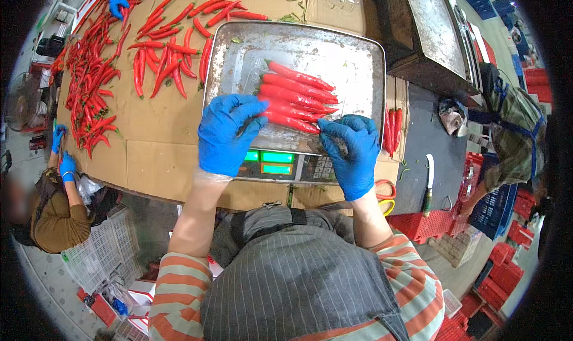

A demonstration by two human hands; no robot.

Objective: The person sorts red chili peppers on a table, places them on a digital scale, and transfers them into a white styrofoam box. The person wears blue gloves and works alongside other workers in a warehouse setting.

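A row of several long red chili peppers [295, 96] lies side by side on the metal tray [352, 60] of a weighing scale. They look glossy; whether clear film covers them I cannot make out. My blue-gloved left hand [228, 133] curls its fingers and thumb round the stem ends at the row's left side, its fingertips slightly smeared. At the lower right, my blue-gloved right hand [352, 153] pinches near the tips of the nearest peppers. Below the tray's front edge, the scale's green-lit display [277, 158] shows between my wrists, beside a keypad [323, 168].
Loose chilies [89, 96] heap at the left on cardboard [161, 156]. Packed chilies [393, 131] lie right of the scale. A knife [428, 186] and scissors [387, 198] lie nearer me. A metal box [427, 31] stands at the far right. Co-workers' gloved hands [118, 4] work leftward.
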